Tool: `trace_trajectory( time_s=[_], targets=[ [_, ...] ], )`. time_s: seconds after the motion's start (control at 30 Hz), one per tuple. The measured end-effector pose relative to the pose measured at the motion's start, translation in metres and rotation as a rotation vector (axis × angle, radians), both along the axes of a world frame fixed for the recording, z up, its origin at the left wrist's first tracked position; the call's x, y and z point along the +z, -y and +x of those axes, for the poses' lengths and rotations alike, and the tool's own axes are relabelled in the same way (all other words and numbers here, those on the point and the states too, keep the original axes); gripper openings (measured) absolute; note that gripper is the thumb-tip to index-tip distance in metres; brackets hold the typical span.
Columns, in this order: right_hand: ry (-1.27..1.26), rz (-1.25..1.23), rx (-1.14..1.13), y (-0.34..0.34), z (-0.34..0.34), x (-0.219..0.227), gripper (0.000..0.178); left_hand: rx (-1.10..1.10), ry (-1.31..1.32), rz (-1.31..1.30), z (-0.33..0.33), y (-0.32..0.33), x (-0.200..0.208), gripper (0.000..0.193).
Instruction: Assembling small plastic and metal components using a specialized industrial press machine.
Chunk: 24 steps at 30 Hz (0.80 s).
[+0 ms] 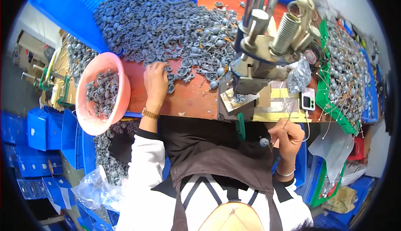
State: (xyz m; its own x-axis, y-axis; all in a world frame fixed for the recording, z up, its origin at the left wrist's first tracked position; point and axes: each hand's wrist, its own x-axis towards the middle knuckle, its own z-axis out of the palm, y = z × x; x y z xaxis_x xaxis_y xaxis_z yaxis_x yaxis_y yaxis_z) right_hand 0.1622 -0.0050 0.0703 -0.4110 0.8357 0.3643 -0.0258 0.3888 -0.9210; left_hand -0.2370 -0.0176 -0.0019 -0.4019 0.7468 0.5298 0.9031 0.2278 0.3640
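Note:
My right hand (289, 138) is off the table's front edge at the right, its fingers pinched on a thin wire. From that wire hangs a small round grey plastic part (264, 142), just left of the fingers. My left hand (156, 85) rests at the near edge of a large heap of grey plastic parts (146, 22). Its fingers are bent and drawn together, and whatever lies under the fingertips is hidden. Right of the left hand, a few loose grey parts (184, 71) lie on the red tabletop (194, 101).
A metal press (257, 70) with a coil spring stands right of centre, a green lever (240, 126) at its base. At the left is a pink basin (125, 93) of parts. A green tray (323, 85) of wired parts and a white phone-like device (308, 99) are at the right.

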Motion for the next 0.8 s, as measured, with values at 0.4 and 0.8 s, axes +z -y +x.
trace_trajectory(
  time_s=[0.4,0.8],
  targets=[
    [0.181,-0.211,0.149,-0.039,0.023,-0.02,0.02,-0.233,-0.402,0.016,0.007,-0.065,0.0,0.012],
    [0.229,0.024,-0.013,-0.039,-0.015,-0.06,0.003,-0.615,1.299,-0.041,0.192,0.001,-0.02,0.031]
  ],
)
